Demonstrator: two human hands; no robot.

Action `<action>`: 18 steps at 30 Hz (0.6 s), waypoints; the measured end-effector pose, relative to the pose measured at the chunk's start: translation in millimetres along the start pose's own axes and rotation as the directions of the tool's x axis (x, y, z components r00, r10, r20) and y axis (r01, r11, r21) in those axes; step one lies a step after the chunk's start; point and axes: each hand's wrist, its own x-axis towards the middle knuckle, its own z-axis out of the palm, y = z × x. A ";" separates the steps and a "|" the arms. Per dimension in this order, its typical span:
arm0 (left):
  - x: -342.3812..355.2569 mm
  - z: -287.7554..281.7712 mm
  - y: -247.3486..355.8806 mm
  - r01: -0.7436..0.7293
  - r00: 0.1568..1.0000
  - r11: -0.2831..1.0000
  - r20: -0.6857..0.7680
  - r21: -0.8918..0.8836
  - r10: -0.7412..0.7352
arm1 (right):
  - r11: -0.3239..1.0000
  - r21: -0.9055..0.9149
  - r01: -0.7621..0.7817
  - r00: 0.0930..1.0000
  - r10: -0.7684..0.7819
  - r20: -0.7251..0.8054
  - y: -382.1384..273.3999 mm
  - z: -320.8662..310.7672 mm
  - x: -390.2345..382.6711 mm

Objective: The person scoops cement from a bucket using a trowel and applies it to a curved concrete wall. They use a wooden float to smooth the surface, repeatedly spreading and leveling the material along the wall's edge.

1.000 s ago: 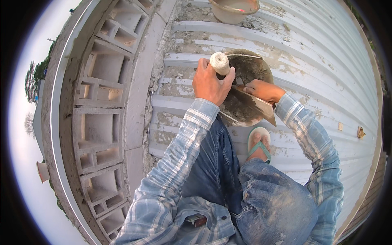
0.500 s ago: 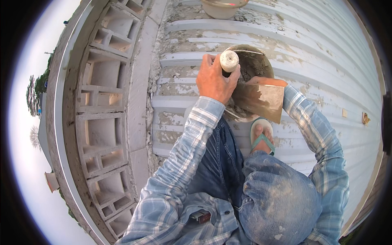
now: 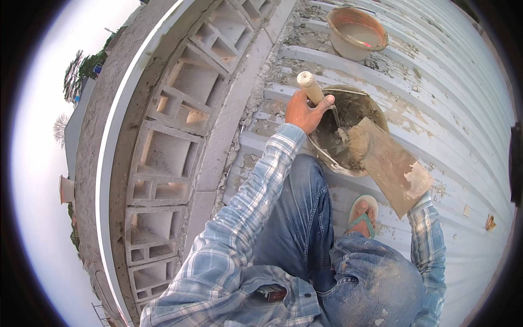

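Trowel (image 3: 310, 84), clamped in left fingers (image 3: 326, 103), slants down-right into bucket (image 3: 379, 111); right fingers hidden, grip unclear.

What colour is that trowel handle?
The trowel handle is pale beige, showing best in the head view.

Ribbed pale metal sheeting (image 3: 452, 120) beside a grey hollow-block wall (image 3: 166, 152), white sky (image 3: 41, 158), probably trees (image 3: 89, 66) beyond.

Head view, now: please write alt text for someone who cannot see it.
The left hand grips a trowel in a bucket of mortar; a smeared board hides the right hand. A second bucket stands farther off on ribbed roofing.
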 end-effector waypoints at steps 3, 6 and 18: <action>13.2 8.4 -5.0 0.030 0.999 1.000 0.013 0.008 -0.030 | 0.999 -0.009 -0.053 0.996 0.052 -0.074 -3.1 -10.0 -17.2; 1.8 -3.6 -19.6 0.015 1.000 1.000 -0.002 -0.015 -0.015 | 0.994 -0.053 -0.096 0.992 0.091 -0.092 -15.4 -6.0 -25.1; -223.7 -88.4 -112.8 0.073 0.928 0.992 -0.371 0.100 -0.031 | 0.992 -0.124 -0.016 0.998 0.008 -0.060 -101.8 -14.2 6.4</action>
